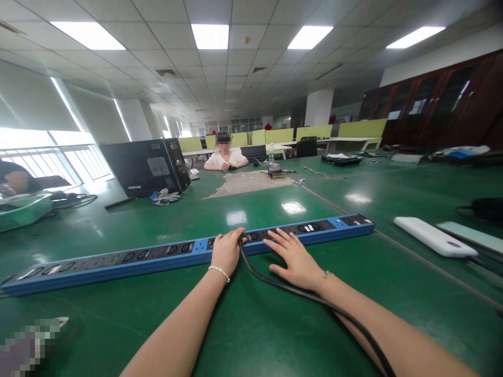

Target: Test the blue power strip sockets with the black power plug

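A long blue power strip (153, 270) with a row of black sockets lies slantwise across the green table in front of me. My left hand (228, 249) is at its middle, its fingers closed round the end of a black power cord (283, 286). The fingers hide the plug end, and I cannot tell whether it sits in a socket. To the right, my right hand (297, 260) is open, fingers spread over the strip's sockets. From my left hand the cord runs under my right wrist and off the bottom edge.
A black computer tower (147, 166) and grey-blue gloves (165, 197) are at the back left, beyond a green basket (29, 212). On the right lies a white oblong device (434, 236). A person (225, 157) sits across the table; another person's arm (18, 180) shows far left.
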Demonstrator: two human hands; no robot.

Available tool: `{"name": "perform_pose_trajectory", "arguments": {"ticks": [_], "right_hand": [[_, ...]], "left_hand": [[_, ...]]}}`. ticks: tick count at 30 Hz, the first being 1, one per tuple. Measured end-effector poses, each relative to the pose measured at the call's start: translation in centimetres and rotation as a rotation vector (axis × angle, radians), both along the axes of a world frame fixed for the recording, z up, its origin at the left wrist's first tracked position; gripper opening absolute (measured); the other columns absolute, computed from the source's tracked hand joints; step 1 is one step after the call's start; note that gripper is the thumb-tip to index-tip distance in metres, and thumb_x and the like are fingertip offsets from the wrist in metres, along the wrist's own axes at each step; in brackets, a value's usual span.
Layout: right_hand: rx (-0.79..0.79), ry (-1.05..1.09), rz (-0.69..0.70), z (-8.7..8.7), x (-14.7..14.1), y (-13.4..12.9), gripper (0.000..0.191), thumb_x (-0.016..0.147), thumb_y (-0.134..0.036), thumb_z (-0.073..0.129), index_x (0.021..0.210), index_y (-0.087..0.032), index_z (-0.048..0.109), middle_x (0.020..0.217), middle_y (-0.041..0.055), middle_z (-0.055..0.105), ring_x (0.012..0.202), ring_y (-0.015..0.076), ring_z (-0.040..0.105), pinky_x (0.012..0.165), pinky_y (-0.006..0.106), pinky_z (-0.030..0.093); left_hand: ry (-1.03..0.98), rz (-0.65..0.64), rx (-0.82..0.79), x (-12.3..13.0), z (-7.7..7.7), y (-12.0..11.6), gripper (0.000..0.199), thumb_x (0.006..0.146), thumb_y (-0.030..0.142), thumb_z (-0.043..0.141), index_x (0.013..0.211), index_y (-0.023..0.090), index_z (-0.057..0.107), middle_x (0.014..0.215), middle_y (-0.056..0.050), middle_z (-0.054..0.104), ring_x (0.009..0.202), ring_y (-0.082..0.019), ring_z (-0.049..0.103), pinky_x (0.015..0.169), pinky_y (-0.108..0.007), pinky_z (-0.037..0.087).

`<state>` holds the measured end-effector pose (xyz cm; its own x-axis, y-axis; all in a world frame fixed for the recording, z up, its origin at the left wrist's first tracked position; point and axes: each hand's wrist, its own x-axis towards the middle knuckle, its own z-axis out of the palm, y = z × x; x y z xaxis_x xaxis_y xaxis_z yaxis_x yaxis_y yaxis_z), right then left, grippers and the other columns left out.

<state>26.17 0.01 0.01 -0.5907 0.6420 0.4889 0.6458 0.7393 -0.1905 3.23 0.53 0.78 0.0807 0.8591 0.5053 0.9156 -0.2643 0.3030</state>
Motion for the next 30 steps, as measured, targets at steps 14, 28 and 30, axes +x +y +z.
{"name": "perform_pose_trajectory", "arguments": {"ticks": [14,28,30], "right_hand": [[0.090,-0.135,-0.285,-1.5,-0.3,1.4,0.053,0.082,-0.027,0.045,0.134,-0.027,0.042,0.142,0.0023,0.041,0.131,0.0233,0.032,0.108,0.048,0.024],[0.105,-0.146,-0.293,-1.5,-0.3,1.6,0.051,0.082,-0.026,0.044,0.133,-0.026,0.044,0.140,0.0024,0.043,0.131,0.0234,0.033,0.108,0.046,0.023],[0.100,-0.148,-0.297,-1.5,-0.3,1.6,0.051,0.082,-0.026,0.044,0.133,-0.026,0.044,0.140,0.0024,0.043,0.131,0.0232,0.033,0.108,0.046,0.023]], "left_hand": [[-0.339,0.293,0.247,-6.8,2.9,-1.6,0.037,0.086,0.039,0.048,0.119,0.024,0.053,0.109,-0.005,0.066,0.093,-0.018,0.063,0.085,-0.030,0.048],[-0.225,0.204,-0.101,-12.3,1.5,-3.3,0.040,0.083,0.039,0.046,0.119,0.024,0.056,0.112,-0.004,0.066,0.101,-0.020,0.061,0.090,-0.033,0.046],[-0.162,0.199,-0.097,-11.9,1.3,-3.0,0.041,0.084,0.039,0.046,0.122,0.026,0.054,0.116,-0.004,0.065,0.104,-0.020,0.060,0.091,-0.032,0.045]]}}
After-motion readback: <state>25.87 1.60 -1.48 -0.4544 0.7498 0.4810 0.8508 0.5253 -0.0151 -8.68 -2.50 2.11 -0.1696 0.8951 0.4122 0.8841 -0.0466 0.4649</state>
